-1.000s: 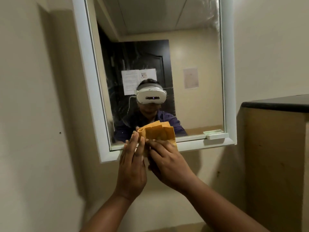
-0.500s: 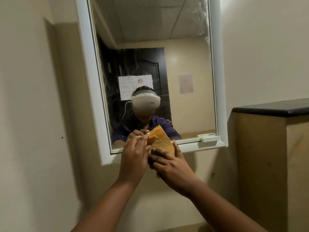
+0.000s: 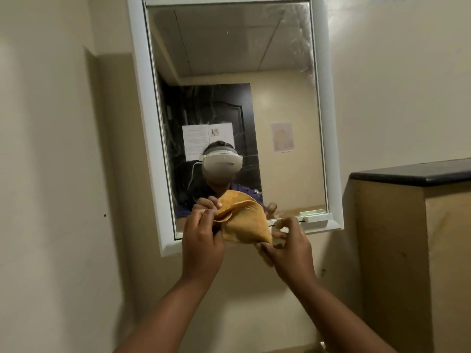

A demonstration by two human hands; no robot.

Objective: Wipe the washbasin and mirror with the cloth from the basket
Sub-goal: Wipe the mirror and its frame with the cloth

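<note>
An orange-yellow cloth (image 3: 243,220) is stretched between both hands in front of the lower edge of the mirror (image 3: 280,72). My left hand (image 3: 201,238) grips its left end with curled fingers. My right hand (image 3: 288,247) pinches its lower right corner. The mirror hangs on the wall in a white frame (image 3: 142,118) and its glass shows streaks and smears. The washbasin and the basket are out of view.
A cream wall surrounds the mirror. To the right stands a tan partition (image 3: 397,250) with a dark top ledge (image 3: 413,173). A small white shelf piece (image 3: 318,217) sits on the frame's bottom right. The glass reflects a dark door and papers.
The folded cloth has been pulled open. My hands have moved apart, the right one to the right. The view has tilted up, showing more of the mirror.
</note>
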